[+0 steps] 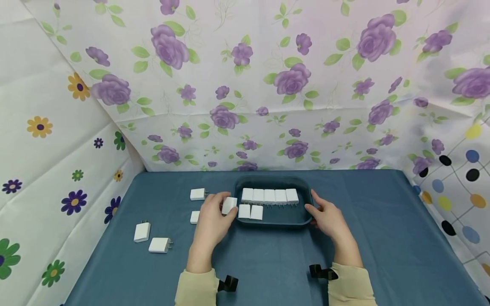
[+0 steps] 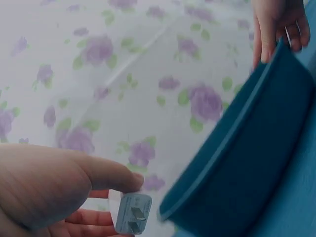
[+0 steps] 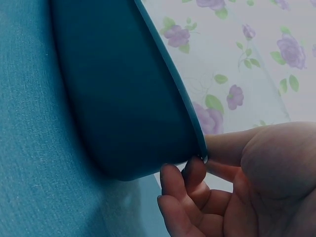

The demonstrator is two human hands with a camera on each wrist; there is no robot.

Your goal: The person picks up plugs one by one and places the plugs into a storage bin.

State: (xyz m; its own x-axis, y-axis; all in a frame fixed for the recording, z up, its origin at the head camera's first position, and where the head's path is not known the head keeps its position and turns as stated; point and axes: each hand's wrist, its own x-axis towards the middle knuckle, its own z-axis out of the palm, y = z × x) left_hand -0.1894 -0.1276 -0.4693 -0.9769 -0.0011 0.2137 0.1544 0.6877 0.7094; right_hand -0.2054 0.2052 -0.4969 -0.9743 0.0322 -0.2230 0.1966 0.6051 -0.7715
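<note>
My left hand (image 1: 212,219) pinches a white charger plug (image 1: 229,205) between thumb and fingers, just off the left end of a dark blue tray (image 1: 272,225). In the left wrist view, the metal prongs of this charger plug (image 2: 133,213) face the camera, close to the tray's rim (image 2: 217,163). At the opposite end, my right hand (image 1: 329,216) grips the tray's rim, its thumb on one side and curled fingertips (image 3: 173,180) on the other. Inside the tray stands a back row of several white charger plugs (image 1: 269,196), with two more (image 1: 250,211) in front at the left.
Left of the tray, loose charger plugs lie on the blue cloth: one near the back (image 1: 197,194), one partly hidden by my left hand (image 1: 195,217), and two farther left (image 1: 142,232). Flowered cloth walls (image 1: 245,106) rise behind and at the sides.
</note>
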